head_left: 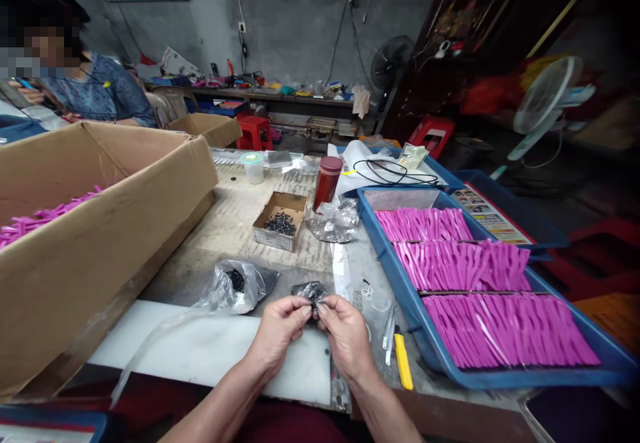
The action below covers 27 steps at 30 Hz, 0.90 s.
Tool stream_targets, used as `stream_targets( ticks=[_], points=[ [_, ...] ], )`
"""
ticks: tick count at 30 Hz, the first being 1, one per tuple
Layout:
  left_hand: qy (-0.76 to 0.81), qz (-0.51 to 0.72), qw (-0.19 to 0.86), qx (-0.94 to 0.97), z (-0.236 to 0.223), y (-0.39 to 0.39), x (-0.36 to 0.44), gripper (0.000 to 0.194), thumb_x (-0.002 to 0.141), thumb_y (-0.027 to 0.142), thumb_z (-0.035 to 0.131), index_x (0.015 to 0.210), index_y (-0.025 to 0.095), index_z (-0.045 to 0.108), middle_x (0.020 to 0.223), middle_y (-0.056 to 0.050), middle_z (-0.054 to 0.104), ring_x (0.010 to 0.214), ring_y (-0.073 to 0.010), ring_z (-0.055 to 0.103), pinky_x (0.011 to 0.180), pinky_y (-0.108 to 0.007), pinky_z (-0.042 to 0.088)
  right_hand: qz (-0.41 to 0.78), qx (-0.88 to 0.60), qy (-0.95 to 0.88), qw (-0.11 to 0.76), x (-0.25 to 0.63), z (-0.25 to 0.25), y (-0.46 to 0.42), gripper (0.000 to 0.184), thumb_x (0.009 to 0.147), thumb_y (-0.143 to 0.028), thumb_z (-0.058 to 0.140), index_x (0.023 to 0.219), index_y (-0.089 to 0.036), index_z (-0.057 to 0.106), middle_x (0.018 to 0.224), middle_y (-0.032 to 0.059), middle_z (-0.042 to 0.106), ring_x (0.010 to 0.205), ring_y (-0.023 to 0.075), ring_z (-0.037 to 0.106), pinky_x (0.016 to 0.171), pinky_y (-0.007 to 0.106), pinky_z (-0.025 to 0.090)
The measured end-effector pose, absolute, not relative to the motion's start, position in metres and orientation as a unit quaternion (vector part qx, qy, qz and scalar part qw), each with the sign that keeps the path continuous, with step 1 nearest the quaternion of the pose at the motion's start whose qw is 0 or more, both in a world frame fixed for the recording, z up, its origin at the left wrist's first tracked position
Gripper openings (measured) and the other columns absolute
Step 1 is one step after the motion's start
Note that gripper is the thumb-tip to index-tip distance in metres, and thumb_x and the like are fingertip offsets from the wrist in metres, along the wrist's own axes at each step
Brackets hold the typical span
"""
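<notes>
My left hand [281, 328] and my right hand [349, 333] meet over the near part of the table. Thumb and fingers of each are pinched on a small, shiny plastic bag [310, 289] with dark contents. What exactly is inside it I cannot make out. Left of my hands lies a clear plastic bag [250, 283], its mouth showing small black parts [235, 281]. Beyond them stands an open cardboard box [280, 241] with many small black pieces inside. A crumpled clear bag [333, 223] rests beside that box.
A large carton [115, 256] holding pink pieces fills the left. On the right, a blue tray [400, 289] carries rows of pink strips. A yellow-handled tool [403, 361] lies by the tray. Behind stands a red-brown canister [327, 183]. Another person [110, 89] sits far left.
</notes>
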<state>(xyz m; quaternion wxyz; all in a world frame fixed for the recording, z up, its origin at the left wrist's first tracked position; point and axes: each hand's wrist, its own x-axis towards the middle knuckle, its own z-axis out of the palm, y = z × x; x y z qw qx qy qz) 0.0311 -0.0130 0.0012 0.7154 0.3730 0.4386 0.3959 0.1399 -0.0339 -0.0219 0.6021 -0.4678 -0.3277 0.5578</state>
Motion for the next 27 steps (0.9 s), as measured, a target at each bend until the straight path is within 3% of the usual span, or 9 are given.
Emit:
stream_targets(
  ticks=[6,10,15,20,27],
  points=[
    [0.463,0.404,0.594,0.519,0.0019,-0.0095,0.0263,0.014,0.059,0.027,0.06,0.061,0.013,0.06,0.056,0.0,0.052,0.053,-0.0106,0.044,0.052,-0.021,0.035,0.537,-0.492,-0.353,0.588,0.1397,-0.0212,-0.0334,0.012,0.065,-0.027,0.056,0.063,-0.016,0.052,0.05,-0.0053,0.043,0.047,0.0073,0.038,0.046,0.02,0.031],
    [0.452,0.391,0.541,0.592,0.0019,-0.0065,0.0228,0.013,0.062,0.025,0.058,0.06,0.013,0.061,0.059,-0.001,0.053,0.059,-0.0129,0.046,0.057,-0.022,0.037,0.512,-0.518,-0.374,0.575,0.1397,-0.0176,-0.0342,0.013,0.064,-0.028,0.055,0.061,-0.016,0.052,0.05,-0.0051,0.045,0.047,0.0077,0.039,0.046,0.02,0.032],
    [0.449,0.365,0.633,0.513,0.005,-0.0085,0.024,0.016,0.06,0.029,0.06,0.059,0.013,0.056,0.053,0.002,0.047,0.05,-0.0082,0.039,0.048,-0.019,0.032,0.479,-0.541,-0.404,0.562,0.1406,-0.0161,-0.0371,0.013,0.065,-0.028,0.054,0.062,-0.016,0.054,0.053,-0.0038,0.049,0.05,0.0091,0.043,0.047,0.02,0.035],
    [0.443,0.337,0.718,0.418,0.0025,-0.0131,0.0263,0.023,0.059,0.033,0.061,0.063,0.013,0.051,0.047,0.007,0.033,0.039,-0.0029,0.021,0.037,-0.016,0.015,0.447,-0.569,-0.419,0.549,0.1422,-0.0179,-0.0394,0.015,0.067,-0.03,0.054,0.064,-0.015,0.056,0.057,-0.0012,0.053,0.054,0.0112,0.047,0.049,0.021,0.038],
    [0.404,0.34,0.771,0.357,0.0031,-0.0138,0.0265,0.023,0.059,0.031,0.062,0.062,0.012,0.05,0.046,0.007,0.032,0.04,-0.0026,0.021,0.036,-0.017,0.01,0.386,-0.584,-0.483,0.526,0.1435,-0.0183,-0.0421,0.016,0.072,-0.03,0.049,0.064,-0.016,0.054,0.058,-0.0006,0.053,0.056,0.0117,0.047,0.051,0.021,0.038]
  ],
)
